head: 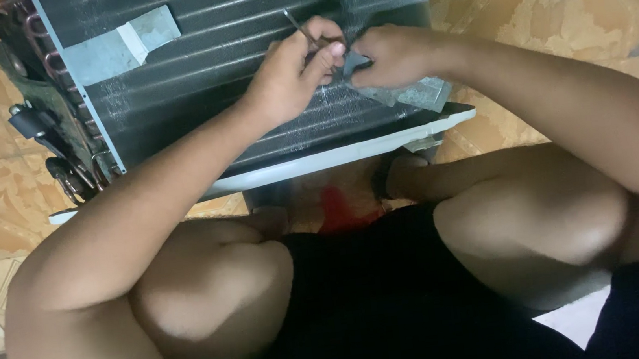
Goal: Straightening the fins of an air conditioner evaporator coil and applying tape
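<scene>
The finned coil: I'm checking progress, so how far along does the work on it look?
Done: one grey patch lies flat on the finned coil. In hand: the left hand holds a thin tool while the right hand presses a second grey patch. Left: that patch's lower end overhangs the coil's edge.

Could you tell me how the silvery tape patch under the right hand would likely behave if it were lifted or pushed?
The tape patch looks thin and foil-like, so it is probably light and floppy, apt to crease. It lies flat on the finned coil, so it likely sticks rather than slides. The right hand presses one end while the left hand holds a thin tool; it may tear if pulled hard.
</scene>
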